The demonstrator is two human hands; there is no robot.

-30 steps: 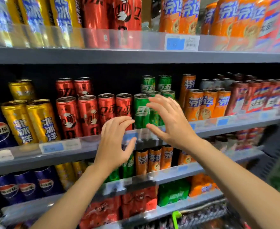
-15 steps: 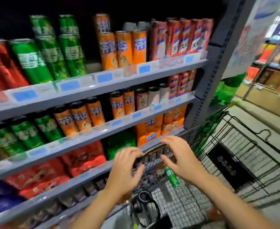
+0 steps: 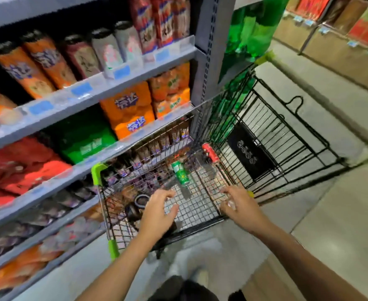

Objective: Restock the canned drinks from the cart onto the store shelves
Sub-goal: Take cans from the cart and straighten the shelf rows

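Canned drinks, two in number, lie on their sides on the wire floor of the cart (image 3: 105,205): a green can (image 3: 180,173) nearer us and a red can (image 3: 210,152) farther in, well apart from each other. We judge each can to be rigid, smooth and round, moderately heavy if full, and apt to roll on the mesh; the sensible hold is around the cylindrical wall at mid-length, thumb opposite fingers, not at the rim ends. Our left hand (image 3: 158,210) reaches over the near edge of the cart, palm down, fingers spread and lightly bent, its grip apart and holding nothing; it hangs short of the green can. Our right hand (image 3: 237,205) is extended beside it over the cart's right side, fingers loosely curved, likewise empty. The shelves (image 3: 96,92) stand to the left, stocked with orange, green and red packs. Motion blur softens the finer details.
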